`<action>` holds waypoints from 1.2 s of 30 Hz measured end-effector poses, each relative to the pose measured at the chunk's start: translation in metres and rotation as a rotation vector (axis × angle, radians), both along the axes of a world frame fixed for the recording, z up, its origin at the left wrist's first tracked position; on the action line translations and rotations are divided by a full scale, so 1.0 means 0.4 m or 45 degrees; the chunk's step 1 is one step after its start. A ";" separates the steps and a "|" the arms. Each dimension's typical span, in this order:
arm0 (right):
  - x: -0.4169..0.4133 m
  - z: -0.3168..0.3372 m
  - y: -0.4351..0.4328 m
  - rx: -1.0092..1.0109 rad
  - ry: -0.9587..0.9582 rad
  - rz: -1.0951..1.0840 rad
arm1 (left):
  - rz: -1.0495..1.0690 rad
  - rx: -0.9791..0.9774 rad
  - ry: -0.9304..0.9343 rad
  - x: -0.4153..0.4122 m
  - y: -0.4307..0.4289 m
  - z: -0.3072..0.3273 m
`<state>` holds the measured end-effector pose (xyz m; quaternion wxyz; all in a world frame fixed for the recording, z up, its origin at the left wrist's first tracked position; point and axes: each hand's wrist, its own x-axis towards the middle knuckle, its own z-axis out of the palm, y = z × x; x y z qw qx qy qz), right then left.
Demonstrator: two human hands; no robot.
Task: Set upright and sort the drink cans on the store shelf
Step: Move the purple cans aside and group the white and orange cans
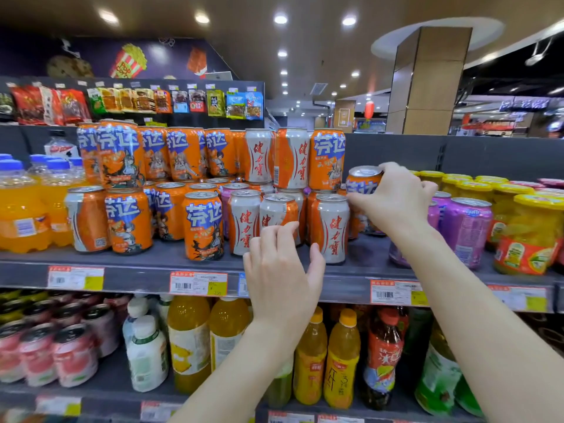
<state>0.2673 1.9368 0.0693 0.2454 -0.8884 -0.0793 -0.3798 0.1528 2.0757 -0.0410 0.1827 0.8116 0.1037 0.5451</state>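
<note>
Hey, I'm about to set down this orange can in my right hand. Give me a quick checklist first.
1. Right hand grips the orange can securely: ok.
2. Orange can's base seated on anything: cannot tell, the hand hides it.
3. Left hand free to help: ok, it holds nothing, with its fingers at a white can.
4. Front-row cans upright: ok.
5. Brands sorted: not ok, white cans stand among orange ones, and purple cans sit alongside.
</note>
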 end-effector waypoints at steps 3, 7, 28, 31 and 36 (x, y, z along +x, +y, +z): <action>-0.022 0.019 -0.011 0.258 -0.089 0.284 | -0.094 -0.050 -0.015 -0.006 -0.001 0.012; -0.055 0.046 -0.020 0.331 -0.252 0.361 | -0.205 -0.108 -0.028 -0.010 -0.009 0.029; -0.271 0.000 0.199 0.528 0.026 1.039 | -0.416 -0.397 -0.098 -0.098 0.135 0.080; -0.283 -0.013 0.258 0.528 0.039 1.088 | -0.358 -0.424 -0.076 -0.120 0.189 0.071; -0.302 -0.036 0.351 0.516 0.096 1.181 | -0.251 -0.429 -0.111 -0.164 0.275 0.059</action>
